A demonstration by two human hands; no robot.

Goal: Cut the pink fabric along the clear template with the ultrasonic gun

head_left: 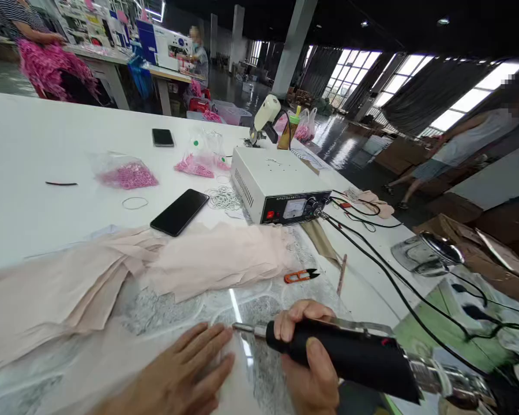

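Note:
My left hand (185, 369) lies palm down on pale, sheer fabric (104, 369) at the bottom, fingers stretched out and holding nothing. My right hand (309, 363) is wrapped round a black corded handpiece (350, 351), held nearly level. Its thin metal tip (244, 328) points left and ends just beside my left fingertips; whether it touches the fabric I cannot tell. Beyond the hands lie cut pale pink fabric pieces (225, 253), overlapping a stack of the same cloth (60, 282) at left. Orange thread snips (301, 276) rest above my right hand.
A control box (281, 178) with a dial stands mid-table, its black cables (384, 265) running right. Nearby lie a black phone (180, 212), another phone (162, 137), bags of pink bits (127, 174) and white elastic loops (224, 197). People are in the background.

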